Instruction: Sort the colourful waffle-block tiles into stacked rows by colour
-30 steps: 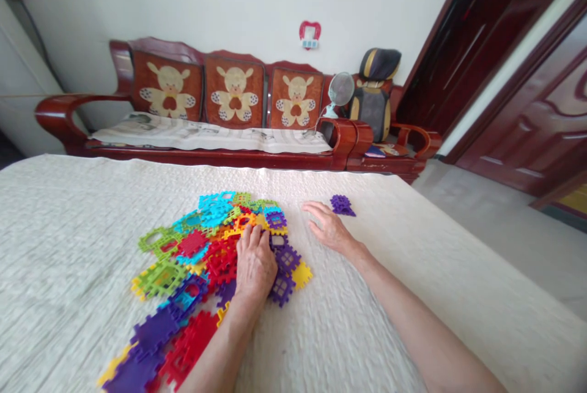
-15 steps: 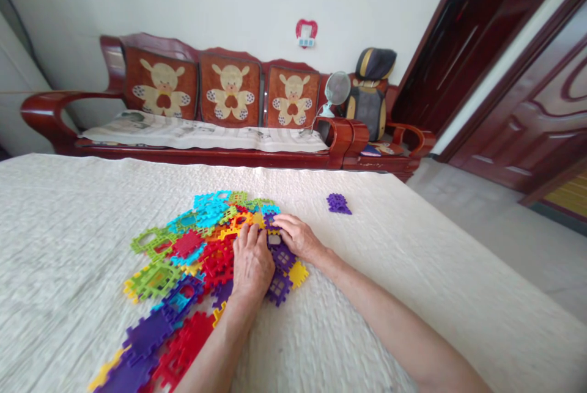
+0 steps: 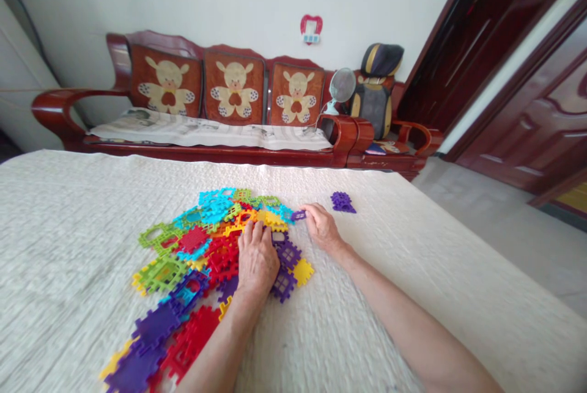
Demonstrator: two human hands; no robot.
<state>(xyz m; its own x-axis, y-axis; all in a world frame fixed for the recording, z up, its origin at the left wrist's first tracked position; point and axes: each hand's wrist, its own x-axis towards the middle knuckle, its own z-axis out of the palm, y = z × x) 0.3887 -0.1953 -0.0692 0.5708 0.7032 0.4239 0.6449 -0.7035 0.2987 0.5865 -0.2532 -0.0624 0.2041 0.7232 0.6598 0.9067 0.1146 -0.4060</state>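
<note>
My right hand (image 3: 323,227) pinches a small purple window-patterned interlocking tile (image 3: 298,216) by its right end, just off the right edge of the pile. Palm down, my left hand (image 3: 259,257) lies on the pile with its fingers stretched over red and orange tiles. Beside its thumb are more purple window tiles (image 3: 288,254) and a yellow tile (image 3: 303,272). The pieces under my left palm are hidden. Apart from the pile, beyond my right hand, sits a small stack of purple tiles (image 3: 342,202).
A white quilted cover (image 3: 394,222) lies over the table. Loose red, green, blue and purple tiles (image 3: 158,326) spread left and toward me. Behind the table stand a wooden sofa (image 3: 77,109) with bear cushions and a small fan (image 3: 342,85).
My right hand has drawn a purple tile out of the pile and moved right with it, uncovering yellow tiles. My left hand stays on the pile. The view has shifted slightly.
</note>
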